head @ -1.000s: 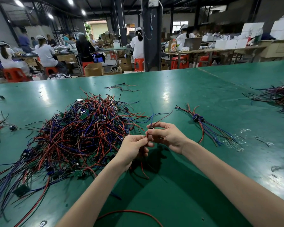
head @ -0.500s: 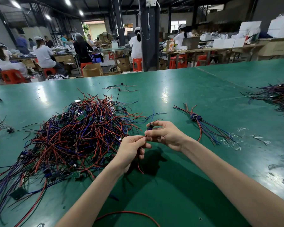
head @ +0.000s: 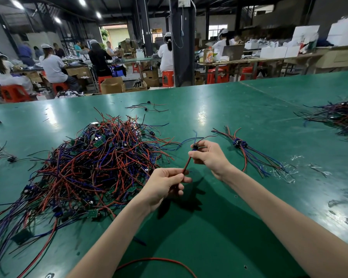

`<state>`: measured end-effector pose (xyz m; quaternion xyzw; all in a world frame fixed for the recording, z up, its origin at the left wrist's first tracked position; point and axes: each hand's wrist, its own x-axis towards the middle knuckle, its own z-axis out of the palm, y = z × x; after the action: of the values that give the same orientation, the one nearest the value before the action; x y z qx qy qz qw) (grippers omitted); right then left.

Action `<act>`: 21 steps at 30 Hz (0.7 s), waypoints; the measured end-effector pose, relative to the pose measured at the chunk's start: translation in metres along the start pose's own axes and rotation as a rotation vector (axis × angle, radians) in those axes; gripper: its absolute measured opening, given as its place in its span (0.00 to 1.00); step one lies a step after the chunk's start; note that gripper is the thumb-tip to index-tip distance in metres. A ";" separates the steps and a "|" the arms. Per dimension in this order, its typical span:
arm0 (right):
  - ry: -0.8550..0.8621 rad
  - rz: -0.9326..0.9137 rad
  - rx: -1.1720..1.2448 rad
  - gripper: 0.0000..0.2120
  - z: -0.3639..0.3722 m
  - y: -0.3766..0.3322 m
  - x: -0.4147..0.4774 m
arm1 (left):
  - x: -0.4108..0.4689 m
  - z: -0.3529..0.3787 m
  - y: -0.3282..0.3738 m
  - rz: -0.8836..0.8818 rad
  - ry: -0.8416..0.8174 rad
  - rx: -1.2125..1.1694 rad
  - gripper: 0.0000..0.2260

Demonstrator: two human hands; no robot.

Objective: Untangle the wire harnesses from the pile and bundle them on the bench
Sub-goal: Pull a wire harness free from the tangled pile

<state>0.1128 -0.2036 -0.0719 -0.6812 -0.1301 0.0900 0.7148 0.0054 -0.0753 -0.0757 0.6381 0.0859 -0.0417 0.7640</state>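
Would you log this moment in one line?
harness: gripped by left hand, pinched by right hand | pile: left | bundle: right

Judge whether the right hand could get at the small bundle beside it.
Probably yes: the bundle lies near the right hand across bare bench, but that hand now pinches a harness.

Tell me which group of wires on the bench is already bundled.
The small bundle right of the right hand, wires gathered at their middle; the other heaps sprawl loose.
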 end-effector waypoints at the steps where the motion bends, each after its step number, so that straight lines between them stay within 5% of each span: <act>1: 0.015 -0.005 -0.005 0.11 -0.003 0.001 0.002 | 0.000 0.000 0.000 -0.004 -0.006 -0.001 0.07; 21: 0.085 -0.047 -0.036 0.09 -0.018 0.009 0.015 | -0.002 -0.003 0.001 0.002 0.016 0.129 0.04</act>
<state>0.1333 -0.2151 -0.0808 -0.6937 -0.1173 0.0418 0.7094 0.0032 -0.0724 -0.0749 0.6864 0.0886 -0.0412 0.7206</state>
